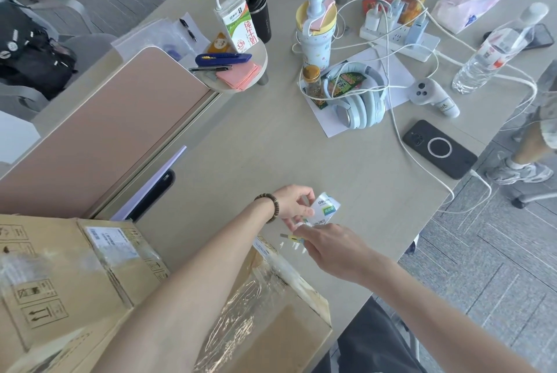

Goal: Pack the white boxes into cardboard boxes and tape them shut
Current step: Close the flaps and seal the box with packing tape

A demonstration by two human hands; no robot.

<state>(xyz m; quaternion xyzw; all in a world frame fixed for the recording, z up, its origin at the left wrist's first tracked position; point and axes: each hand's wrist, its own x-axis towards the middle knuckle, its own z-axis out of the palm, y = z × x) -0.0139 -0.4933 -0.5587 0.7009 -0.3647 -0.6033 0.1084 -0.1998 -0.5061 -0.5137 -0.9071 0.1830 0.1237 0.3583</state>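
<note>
A large cardboard box (75,276) sits at the lower left of the table, its flaps covered with old clear tape. Just beyond its far corner, my left hand (294,202) pinches a small white and green retail package (324,208). My right hand (327,247) is right below it and holds a small yellow cutter (291,238), whose metal tip pokes out to the left. No white boxes are in view.
A pink desk divider (105,131) runs along the left. A round stand (241,71) holds a blue utility knife, pink notes and a milk carton. Headphones (355,101), a black phone (440,148), a power strip (398,37), cables and bottles crowd the far right. A person's leg shows at right.
</note>
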